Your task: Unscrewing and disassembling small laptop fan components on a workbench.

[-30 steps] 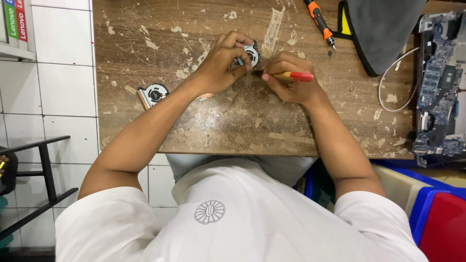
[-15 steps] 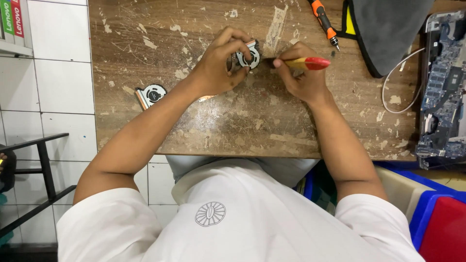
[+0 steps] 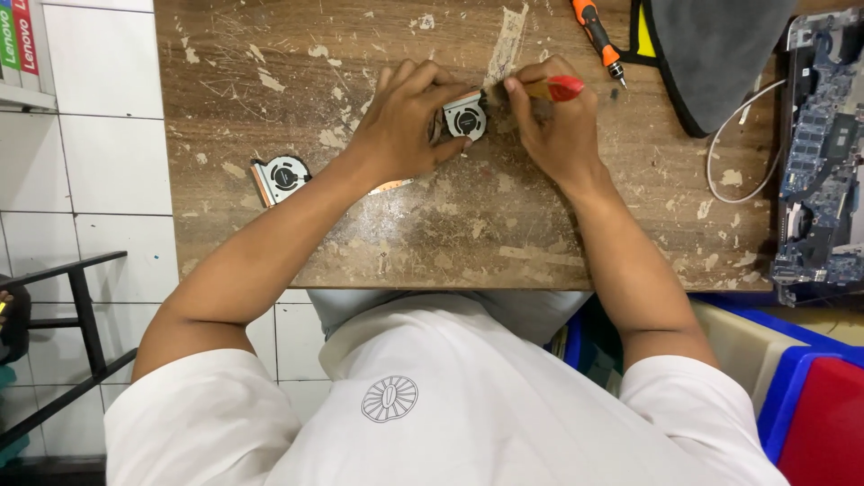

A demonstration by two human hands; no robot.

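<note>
A small laptop cooling fan [image 3: 465,119] rests on the worn wooden table [image 3: 468,225], pinched at its left side by my left hand [image 3: 400,126]. My right hand [image 3: 556,126] grips a small brush with a red and yellow handle [image 3: 556,88]; its dark bristle end touches the fan's right edge. A second, similar cooling fan [image 3: 281,177] lies alone on the table to the left, untouched.
An orange-handled screwdriver [image 3: 596,36] lies at the top. A dark grey cloth pouch [image 3: 715,54] sits at top right. An opened laptop board [image 3: 823,153] with a white cable [image 3: 742,144] lies at the right edge. Blue and red bins [image 3: 801,396] stand below; black metal rack [image 3: 63,342] at left.
Both hands with the fan and the brush have shifted slightly up the table. The brush has stayed at the fan's right side.
</note>
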